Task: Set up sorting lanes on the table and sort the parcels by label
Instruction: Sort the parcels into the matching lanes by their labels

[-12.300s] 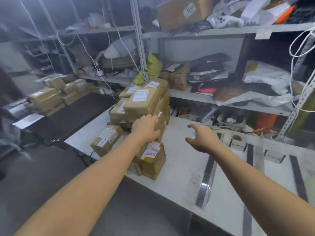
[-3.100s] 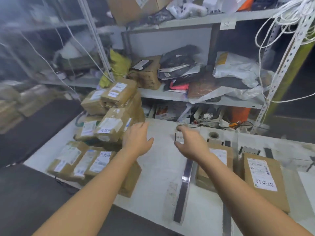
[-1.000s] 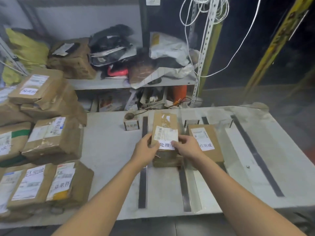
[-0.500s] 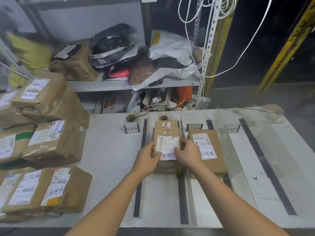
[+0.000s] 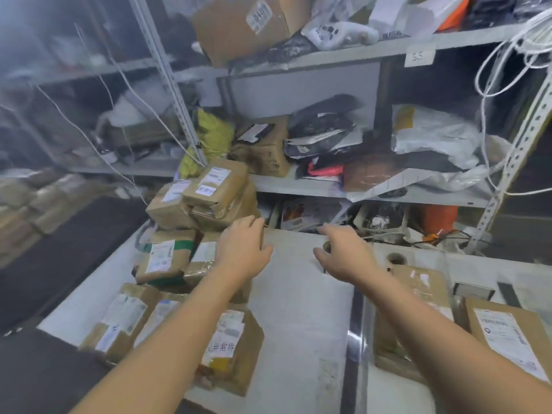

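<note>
**Step in hand (judged): fetching the next parcel from the unsorted pile.**

The left hand (image 5: 242, 249) is extended with fingers straight at the right flank of the parcel stack (image 5: 174, 209). Nothing is gripped, and contact with the cardboard cannot be confirmed. The right hand (image 5: 343, 256) is held loosely open above the table (image 5: 298, 300) and is empty.

The unsorted parcels are piled at the left end of the table, with more laid flat along the near edge. Two sorted parcels lie to the right of the black tape strip (image 5: 354, 321). One sorted parcel (image 5: 424, 280) lies just beside the strip. A second sorted parcel (image 5: 507, 330) lies in the next lane, near a lane marker card (image 5: 473, 291).

Recommended procedure:

1. The top parcel (image 5: 216, 186) should be taken first. The pile is stacked unevenly, so a lower box should not be drawn out, as the boxes above it are likely to slide.
2. The parcel should be gripped on opposite sides with both hands and lifted clear before it is moved sideways.
3. The label should be kept facing upward and read before a lane is chosen.
4. The parcel should be set down between the tape strips, clear of the lines.
</note>
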Demonstrator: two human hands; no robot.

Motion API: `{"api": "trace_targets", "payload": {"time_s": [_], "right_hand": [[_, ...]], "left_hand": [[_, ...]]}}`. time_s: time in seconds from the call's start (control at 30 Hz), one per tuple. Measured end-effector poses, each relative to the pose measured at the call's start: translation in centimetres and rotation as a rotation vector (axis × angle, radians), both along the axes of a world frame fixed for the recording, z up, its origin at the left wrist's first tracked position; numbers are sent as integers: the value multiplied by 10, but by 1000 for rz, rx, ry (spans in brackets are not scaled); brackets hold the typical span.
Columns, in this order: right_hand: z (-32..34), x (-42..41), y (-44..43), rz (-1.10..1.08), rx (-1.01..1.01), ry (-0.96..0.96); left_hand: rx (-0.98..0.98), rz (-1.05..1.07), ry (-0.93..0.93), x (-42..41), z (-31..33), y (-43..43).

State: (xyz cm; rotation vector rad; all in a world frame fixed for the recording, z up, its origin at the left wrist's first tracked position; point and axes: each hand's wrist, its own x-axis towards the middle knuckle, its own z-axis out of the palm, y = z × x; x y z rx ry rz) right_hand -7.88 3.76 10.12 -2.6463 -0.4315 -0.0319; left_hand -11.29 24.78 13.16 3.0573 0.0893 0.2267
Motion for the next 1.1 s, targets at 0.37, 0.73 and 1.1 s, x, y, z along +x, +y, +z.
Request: {"api": "trace_targets", "payload": {"time_s": [0.37, 0.73, 1.1], "right_hand": [[22, 80, 202, -43, -45, 44], [-2, 162, 329, -284, 389, 318], [-23, 168, 339, -504, 650, 311]], "left_hand": [[-20, 88, -3, 90, 25, 221], [-454, 58, 265, 211, -21, 307], [-817, 141, 15, 215, -37, 295]]}}
